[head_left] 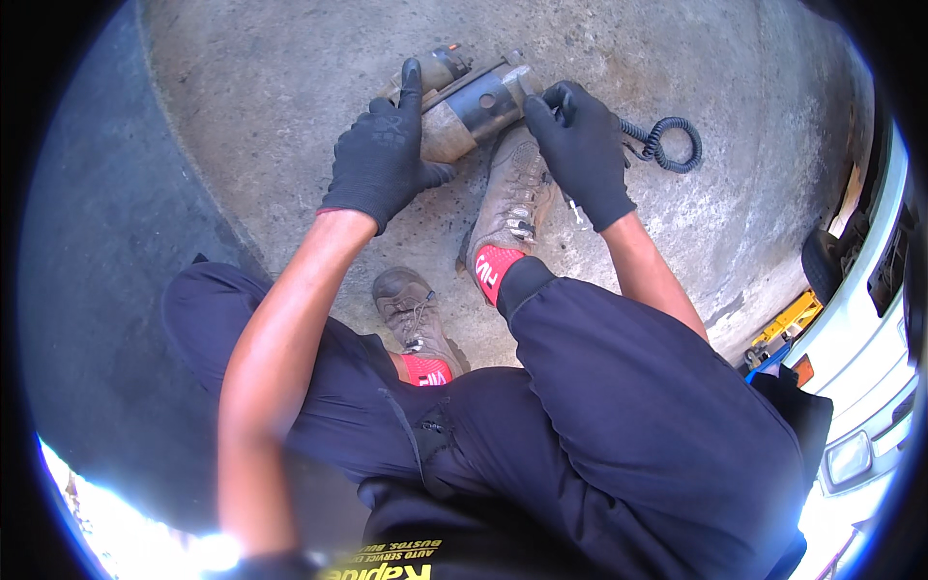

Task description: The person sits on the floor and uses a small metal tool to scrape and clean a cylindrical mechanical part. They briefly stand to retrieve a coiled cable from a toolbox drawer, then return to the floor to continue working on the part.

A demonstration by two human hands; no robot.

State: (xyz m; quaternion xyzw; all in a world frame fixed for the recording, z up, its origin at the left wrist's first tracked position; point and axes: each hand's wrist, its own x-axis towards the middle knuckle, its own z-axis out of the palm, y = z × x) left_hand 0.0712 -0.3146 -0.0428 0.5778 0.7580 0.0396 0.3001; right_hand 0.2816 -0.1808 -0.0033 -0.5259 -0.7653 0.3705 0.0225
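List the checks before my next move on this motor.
1. Left hand on the motor: ok.
2. Right hand at the motor's right end: ok; its grip on anything: cannot tell.
3. Gloves on both hands: ok.
4. Right shoe well away: not ok, its toe is right by the motor.
5. Coiled cord clear of the motor: ok, the loop lies right of the right hand.

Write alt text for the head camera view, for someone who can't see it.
A person's black-gloved left hand and right hand are at opposite ends of a worn cylindrical metal part by their scuffed shoe on a concrete floor. A coiled black cord lies to the right, and part of a white vehicle shows at the right edge.
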